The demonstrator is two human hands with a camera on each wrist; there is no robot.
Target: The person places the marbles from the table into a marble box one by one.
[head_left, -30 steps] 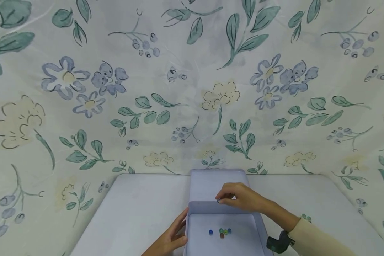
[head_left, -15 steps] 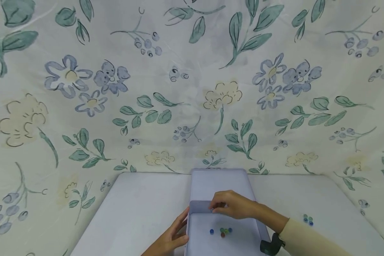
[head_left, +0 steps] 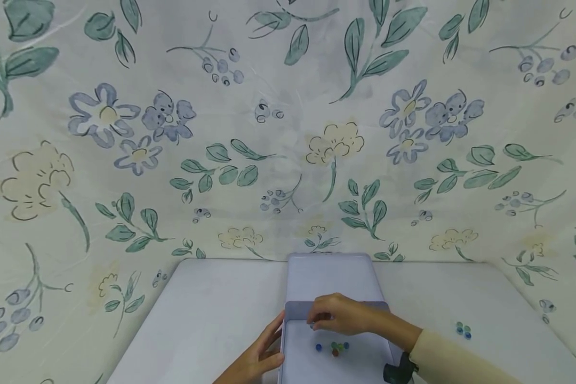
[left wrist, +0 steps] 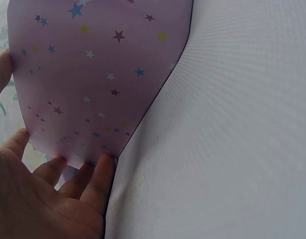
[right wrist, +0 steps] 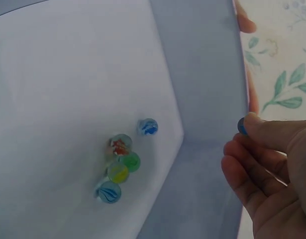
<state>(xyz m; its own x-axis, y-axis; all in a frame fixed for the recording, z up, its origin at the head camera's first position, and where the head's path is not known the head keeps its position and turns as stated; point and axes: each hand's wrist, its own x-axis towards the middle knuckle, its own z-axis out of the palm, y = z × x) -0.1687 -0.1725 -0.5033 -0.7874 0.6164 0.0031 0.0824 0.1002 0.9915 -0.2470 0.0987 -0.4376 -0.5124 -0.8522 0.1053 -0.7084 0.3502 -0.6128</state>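
Note:
Pinched between thumb and fingertip of my right hand is a small blue marble, held over the far left part of a pale box. Inside the box lie several glass marbles: a blue one on its own, and a cluster holding a reddish-brown one, a green one, a yellow one and a blue-streaked one. My left hand rests against the box's left outer wall, pink with printed stars, its fingers extended along it.
Behind the box's far wall lies a flat pale panel, reaching the table's back edge. Several more marbles sit grouped on the white table, to the right of the right forearm. A floral cloth hangs behind the table.
My right hand has moved left and nearer, from above the box's far wall down over its far left interior, still pinching the marble. My left hand stays at the wall.

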